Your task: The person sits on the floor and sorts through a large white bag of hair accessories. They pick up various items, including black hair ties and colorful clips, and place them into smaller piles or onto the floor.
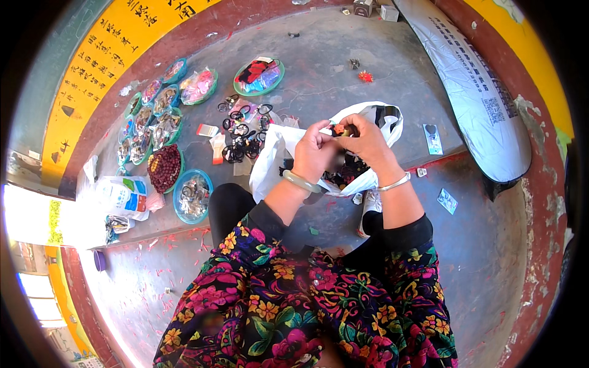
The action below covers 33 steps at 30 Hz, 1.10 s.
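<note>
Both my hands are raised over a white bag (pixel 265 168) that lies wide at the mouth with dark, mixed small pieces (pixel 351 173) inside. My right hand (pixel 369 144) is closed, thumb and fingers pinching a small dark hair tie (pixel 345 130) with orange and reddish ornaments. My left hand (pixel 313 153) is closed too, its fingertips meeting the near side of the same piece. A blurred patch hides part of the left fingers. A pale bangle (pixel 300 181) circles my left wrist and a thinner one (pixel 394 183) my right.
Black hair ties (pixel 246 144) lie in a loose heap left of the bag. Farther left are several basins of packed small goods, a blue-rimmed basin (pixel 193 196) and a dark red beaded heap (pixel 164 168). A green basin (pixel 259 78) stands beyond; a long silvery bundle (pixel 475 92) lies right.
</note>
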Motion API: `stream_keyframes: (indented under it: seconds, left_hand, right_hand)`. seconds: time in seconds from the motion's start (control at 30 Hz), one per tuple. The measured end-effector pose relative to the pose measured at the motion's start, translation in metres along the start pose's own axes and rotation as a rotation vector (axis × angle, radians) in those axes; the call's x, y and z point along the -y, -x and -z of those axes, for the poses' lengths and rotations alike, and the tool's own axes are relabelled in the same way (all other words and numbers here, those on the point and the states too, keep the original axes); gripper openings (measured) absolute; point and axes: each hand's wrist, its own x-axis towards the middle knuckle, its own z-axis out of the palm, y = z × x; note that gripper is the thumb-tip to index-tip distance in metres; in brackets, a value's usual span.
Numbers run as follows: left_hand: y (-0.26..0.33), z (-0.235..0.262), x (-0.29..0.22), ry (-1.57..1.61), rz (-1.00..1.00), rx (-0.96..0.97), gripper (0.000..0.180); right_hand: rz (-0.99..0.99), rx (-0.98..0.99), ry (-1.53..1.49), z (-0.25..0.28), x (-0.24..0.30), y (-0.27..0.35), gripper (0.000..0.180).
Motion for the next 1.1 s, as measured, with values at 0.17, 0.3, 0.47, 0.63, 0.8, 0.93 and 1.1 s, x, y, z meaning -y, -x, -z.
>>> stream_keyframes:
  seconds: [0.17, 0.3, 0.47, 0.63, 0.8, 0.93, 1.1]
  left_hand:
    - [0.003, 0.002, -0.004, 0.074, -0.034, 0.033, 0.039]
    - [-0.004, 0.019, -0.004, -0.118, -0.154, -0.041, 0.035]
    - [-0.011, 0.025, -0.002, 0.159, -0.020, 0.206, 0.031]
    - [-0.010, 0.028, 0.001, 0.424, 0.197, 0.271, 0.018]
    - [-0.010, 0.032, -0.008, 0.445, 0.187, 0.195, 0.014]
    - [-0.011, 0.040, -0.006, 0.438, 0.140, 0.181, 0.015]
    - [-0.009, 0.039, -0.012, 0.465, 0.149, 0.192, 0.014]
  right_hand:
    - [-0.171, -0.027, -0.249, 0.008, 0.012, 0.002, 0.013]
    - [-0.202, 0.080, -0.450, 0.018, 0.017, 0.002, 0.012]
    - [-0.207, 0.201, -0.515, 0.021, 0.016, 0.004, 0.013]
    - [-0.223, 0.203, -0.512, 0.022, 0.018, 0.004, 0.015]
    - [-0.289, 0.138, -0.504, 0.024, 0.017, 0.003, 0.014]
    - [-0.235, 0.114, -0.459, 0.023, 0.015, 0.002, 0.013]
    - [-0.255, 0.193, -0.363, 0.026, 0.014, 0.002, 0.015]
